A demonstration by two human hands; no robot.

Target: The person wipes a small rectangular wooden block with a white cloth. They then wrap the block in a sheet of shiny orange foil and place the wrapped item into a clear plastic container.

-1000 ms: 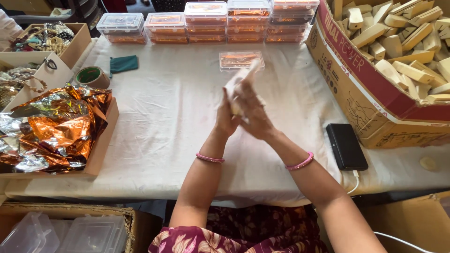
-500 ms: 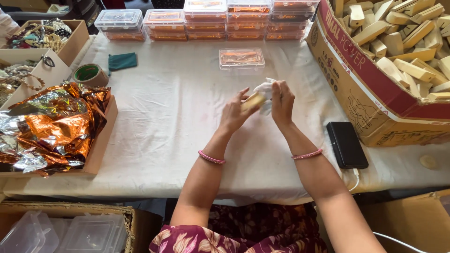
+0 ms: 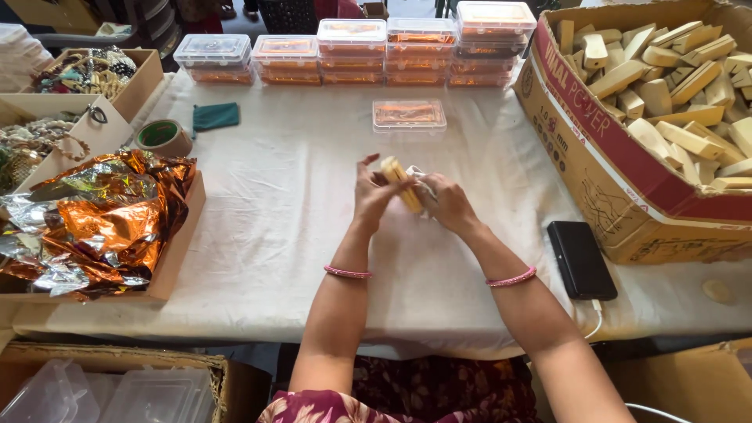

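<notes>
Left hand (image 3: 370, 192), right hand (image 3: 446, 204) both grip yellow bar (image 3: 401, 183); long axis diagonal, upper-left to lower-right.

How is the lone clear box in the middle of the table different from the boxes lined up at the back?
The lone clear box lies by itself, one layer high, nearer the hands; the back boxes are stacked several high in a side-by-side row along the table's far edge. Both kinds are clear, lidded, rectangular, with orange contents.

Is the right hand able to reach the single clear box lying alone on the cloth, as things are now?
Probably yes, but not at once. The clear box lies just beyond the right hand with only bare white cloth between them. However, both hands are busy holding the pale bar and its wrapper.
</notes>
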